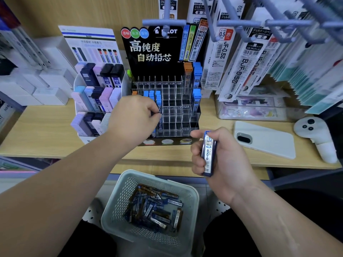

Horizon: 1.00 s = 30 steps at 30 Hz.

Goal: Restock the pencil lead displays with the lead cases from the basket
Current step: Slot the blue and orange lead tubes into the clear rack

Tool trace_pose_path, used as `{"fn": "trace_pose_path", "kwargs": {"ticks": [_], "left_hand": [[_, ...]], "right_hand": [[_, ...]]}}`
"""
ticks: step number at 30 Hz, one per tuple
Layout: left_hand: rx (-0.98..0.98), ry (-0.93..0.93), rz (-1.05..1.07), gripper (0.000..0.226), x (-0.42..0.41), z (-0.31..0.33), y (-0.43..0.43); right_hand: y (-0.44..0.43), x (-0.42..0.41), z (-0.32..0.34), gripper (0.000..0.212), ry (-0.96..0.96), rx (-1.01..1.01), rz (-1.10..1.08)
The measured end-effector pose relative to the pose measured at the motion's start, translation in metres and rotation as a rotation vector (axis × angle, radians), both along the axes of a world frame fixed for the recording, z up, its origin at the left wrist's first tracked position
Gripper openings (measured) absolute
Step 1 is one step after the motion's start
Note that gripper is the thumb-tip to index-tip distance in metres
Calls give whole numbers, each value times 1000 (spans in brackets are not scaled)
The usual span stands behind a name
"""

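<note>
A clear acrylic lead display (175, 108) with a black Pilot backboard stands on the wooden shelf. Blue and orange lead cases fill some of its slots. My left hand (132, 115) is curled at the display's left slots and pinches a dark lead case there, mostly hidden by my fingers. In front of the shelf edge, my right hand (219, 156) grips a small stack of blue 0.7 HB lead cases (208, 153), held upright. Below, a pale perforated basket (118, 201) holds several loose blue and brown lead cases (154, 208).
A white tiered display (92, 101) of pastel and dark lead cases stands left of the Pilot one. A white phone (265, 140) and a white controller (315, 136) lie on the shelf at right. Hanging refill packs (239, 58) crowd the upper right.
</note>
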State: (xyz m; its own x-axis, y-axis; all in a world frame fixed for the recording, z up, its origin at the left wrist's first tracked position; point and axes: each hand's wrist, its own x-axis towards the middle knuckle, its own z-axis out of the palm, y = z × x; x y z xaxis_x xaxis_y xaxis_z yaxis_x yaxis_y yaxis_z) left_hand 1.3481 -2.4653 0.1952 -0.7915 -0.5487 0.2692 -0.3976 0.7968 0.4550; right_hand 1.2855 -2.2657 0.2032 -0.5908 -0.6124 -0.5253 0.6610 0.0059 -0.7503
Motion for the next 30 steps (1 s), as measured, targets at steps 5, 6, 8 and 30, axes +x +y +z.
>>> {"fn": "trace_pose_path", "kwargs": {"ticks": [5, 6, 8, 30], "left_hand": [[360, 102, -89, 5, 11, 25, 29], [469, 118, -112, 4, 13, 29, 36], [713, 117, -172, 9, 17, 34, 47], [1123, -45, -322, 20, 25, 30, 53]], "right_hand": [[-2, 1, 0, 38, -89, -69, 26], [-3, 2, 0, 37, -95, -68, 47], [-4, 5, 1, 31, -99, -85, 122], [-2, 16, 13, 16, 47, -160, 202]]}}
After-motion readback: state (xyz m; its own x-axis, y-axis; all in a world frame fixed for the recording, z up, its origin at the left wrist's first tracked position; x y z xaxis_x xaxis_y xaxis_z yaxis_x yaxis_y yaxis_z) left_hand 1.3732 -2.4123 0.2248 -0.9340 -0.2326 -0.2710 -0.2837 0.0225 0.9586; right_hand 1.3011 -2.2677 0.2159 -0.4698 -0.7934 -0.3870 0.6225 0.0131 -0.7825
